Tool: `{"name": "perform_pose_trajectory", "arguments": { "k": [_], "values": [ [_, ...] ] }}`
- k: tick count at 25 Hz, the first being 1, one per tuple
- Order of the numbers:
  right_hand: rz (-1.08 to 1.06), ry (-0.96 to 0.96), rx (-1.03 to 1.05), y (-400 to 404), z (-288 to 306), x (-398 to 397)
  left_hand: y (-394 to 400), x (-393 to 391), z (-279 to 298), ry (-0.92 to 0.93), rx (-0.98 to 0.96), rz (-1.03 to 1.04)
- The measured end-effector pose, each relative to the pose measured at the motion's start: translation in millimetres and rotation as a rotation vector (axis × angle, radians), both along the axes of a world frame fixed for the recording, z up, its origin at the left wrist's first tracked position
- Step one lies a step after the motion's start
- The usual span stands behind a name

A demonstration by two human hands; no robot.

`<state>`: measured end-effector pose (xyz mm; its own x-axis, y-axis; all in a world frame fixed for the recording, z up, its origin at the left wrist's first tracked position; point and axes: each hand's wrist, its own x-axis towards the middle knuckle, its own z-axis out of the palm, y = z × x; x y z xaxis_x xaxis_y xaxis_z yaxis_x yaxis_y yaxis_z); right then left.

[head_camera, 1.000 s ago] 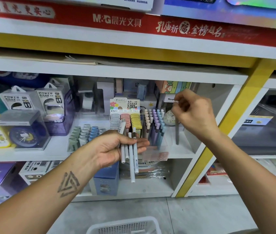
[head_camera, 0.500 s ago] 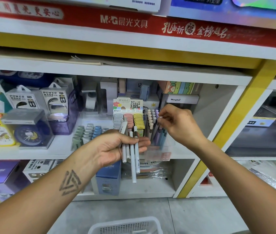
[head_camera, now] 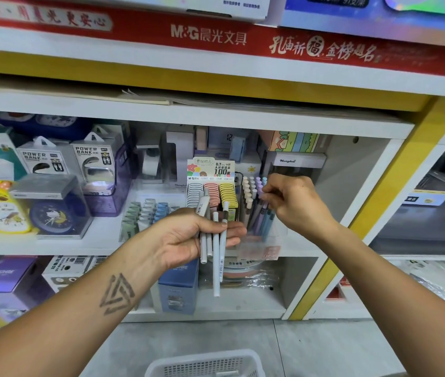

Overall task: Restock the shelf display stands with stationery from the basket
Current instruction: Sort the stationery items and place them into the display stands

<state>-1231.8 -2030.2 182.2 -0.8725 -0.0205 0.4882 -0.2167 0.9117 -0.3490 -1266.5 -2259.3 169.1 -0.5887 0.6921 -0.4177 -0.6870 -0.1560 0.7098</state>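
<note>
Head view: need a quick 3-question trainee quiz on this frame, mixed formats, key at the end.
1. True or false: the left hand holds a bundle of pens in its grip.
2. Where is the right hand? A) in the white basket B) at the tops of the pens in the clear pen stand C) on the yellow alarm clock
3. Fill in: the white basket sits on the ____, below the shelf.

Key: 1 true; 2 B; 3 floor
</note>
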Motion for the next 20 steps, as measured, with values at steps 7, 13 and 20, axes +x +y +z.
{"name": "perform_pose_trajectory", "arguments": {
  "k": [7, 13, 20],
  "values": [
    [-0.015, -0.11, 0.073, -13, 6, -2, 1, 5, 6, -0.01, 0.044, -0.051],
    [0.163, -0.384, -0.698, -29, 14, 9, 12, 13, 11, 0.026, 0.074, -0.053],
    [-0.057, 0.0, -0.92, 38, 39, 20, 17, 10, 5, -0.073, 0.037, 0.039]
  ]
}}
